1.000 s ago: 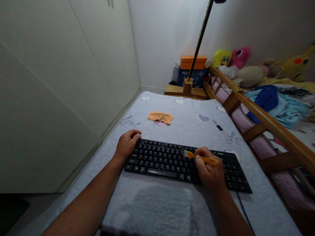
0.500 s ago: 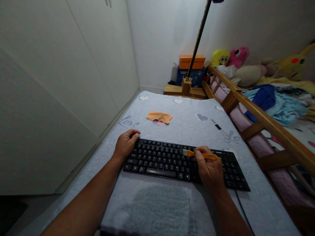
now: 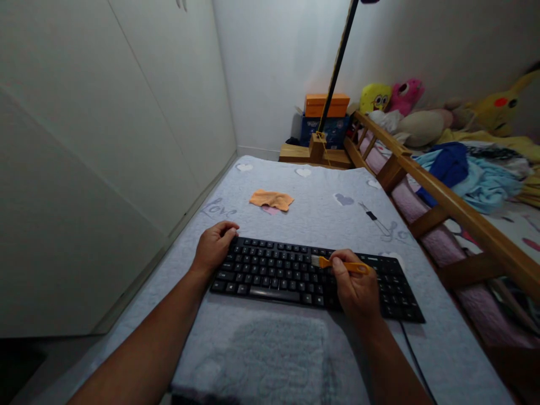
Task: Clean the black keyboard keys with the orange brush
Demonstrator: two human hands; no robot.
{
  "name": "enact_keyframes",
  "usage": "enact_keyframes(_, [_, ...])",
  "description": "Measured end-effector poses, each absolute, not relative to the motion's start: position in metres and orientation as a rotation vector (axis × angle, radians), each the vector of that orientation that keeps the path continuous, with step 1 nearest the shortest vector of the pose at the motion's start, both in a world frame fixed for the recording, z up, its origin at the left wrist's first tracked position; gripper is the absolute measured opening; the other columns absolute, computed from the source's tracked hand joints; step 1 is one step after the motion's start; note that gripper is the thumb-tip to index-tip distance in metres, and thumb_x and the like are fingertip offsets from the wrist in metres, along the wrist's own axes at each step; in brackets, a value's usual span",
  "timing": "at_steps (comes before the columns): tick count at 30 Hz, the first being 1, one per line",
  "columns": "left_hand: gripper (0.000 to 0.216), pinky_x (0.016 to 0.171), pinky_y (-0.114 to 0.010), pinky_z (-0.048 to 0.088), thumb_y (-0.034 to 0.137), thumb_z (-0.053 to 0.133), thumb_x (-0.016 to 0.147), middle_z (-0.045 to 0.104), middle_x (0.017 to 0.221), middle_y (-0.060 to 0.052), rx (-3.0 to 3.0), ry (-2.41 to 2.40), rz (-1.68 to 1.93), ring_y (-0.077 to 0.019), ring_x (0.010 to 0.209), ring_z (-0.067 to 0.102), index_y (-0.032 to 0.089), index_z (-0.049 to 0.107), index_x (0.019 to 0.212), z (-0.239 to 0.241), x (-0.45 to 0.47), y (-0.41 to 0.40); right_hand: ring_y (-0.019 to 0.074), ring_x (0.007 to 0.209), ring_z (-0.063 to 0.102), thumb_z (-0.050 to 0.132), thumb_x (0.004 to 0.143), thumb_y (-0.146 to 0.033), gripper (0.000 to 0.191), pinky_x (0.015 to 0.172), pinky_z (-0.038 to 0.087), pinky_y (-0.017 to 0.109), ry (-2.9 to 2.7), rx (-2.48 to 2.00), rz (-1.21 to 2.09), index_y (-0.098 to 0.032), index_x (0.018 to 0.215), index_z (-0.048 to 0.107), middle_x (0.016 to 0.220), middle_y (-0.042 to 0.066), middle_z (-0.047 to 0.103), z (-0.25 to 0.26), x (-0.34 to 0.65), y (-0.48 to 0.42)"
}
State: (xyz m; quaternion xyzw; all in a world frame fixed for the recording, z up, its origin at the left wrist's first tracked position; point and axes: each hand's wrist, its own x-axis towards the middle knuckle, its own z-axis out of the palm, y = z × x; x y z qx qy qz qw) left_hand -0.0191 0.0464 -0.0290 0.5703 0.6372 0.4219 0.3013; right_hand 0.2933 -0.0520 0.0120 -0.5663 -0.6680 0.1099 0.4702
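A black keyboard (image 3: pixel 270 274) lies across the bedspread in front of me, its cable leaving the near right side. My left hand (image 3: pixel 214 246) is closed on the keyboard's far left corner, thumb on top and some fingers out of sight. Over the right half of the keys, my right hand (image 3: pixel 356 287) pinches a small brush with an orange handle (image 3: pixel 358 268). Its pale bristles point left and meet the keys right of the middle. Beyond the keyboard lies a crumpled orange cloth (image 3: pixel 272 199). A thin wire tool with a black middle (image 3: pixel 371 215) rests farther right.
The patterned bedspread (image 3: pixel 253 332) covers the surface under the keyboard. A wooden rail (image 3: pixel 447 191) runs along the right, with plush toys and clothes behind it. White cabinet doors (image 3: pixel 126 169) stand on the left. Boxes (image 3: pixel 327 106) and a dark pole (image 3: pixel 337 70) are at the far end.
The view has shifted slightly. Both hands keep their holds, and the brush stays over nearly the same keys.
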Motion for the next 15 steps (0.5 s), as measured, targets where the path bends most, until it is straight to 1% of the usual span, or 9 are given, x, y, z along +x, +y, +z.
enact_keyframes(8, [0.033, 0.074, -0.033, 0.05, 0.045, 0.06, 0.077, 0.075, 0.079, -0.003, 1.507, 1.7, 1.116, -0.023, 0.077, 0.068, 0.02, 0.075, 0.091, -0.027, -0.0177, 0.0457, 0.0142, 0.062, 0.059, 0.048, 0.099, -0.027, 0.025, 0.059, 0.044, 0.025, -1.621, -1.363, 0.255, -0.021, 0.08, 0.063, 0.069, -0.001, 0.062, 0.0111, 0.29, -0.0497])
enact_keyframes(15, [0.033, 0.075, -0.033, 0.05, 0.045, 0.059, 0.077, 0.075, 0.08, -0.003, 1.512, 1.71, 1.105, -0.0232, 0.078, 0.068, 0.02, 0.075, 0.09, -0.0261, -0.0175, 0.0455, 0.0134, 0.055, 0.056, 0.047, 0.098, -0.027, 0.026, 0.055, 0.042, 0.025, -1.663, -1.359, 0.238, -0.021, 0.076, 0.06, 0.063, -0.003, 0.059, 0.0125, 0.292, -0.0521])
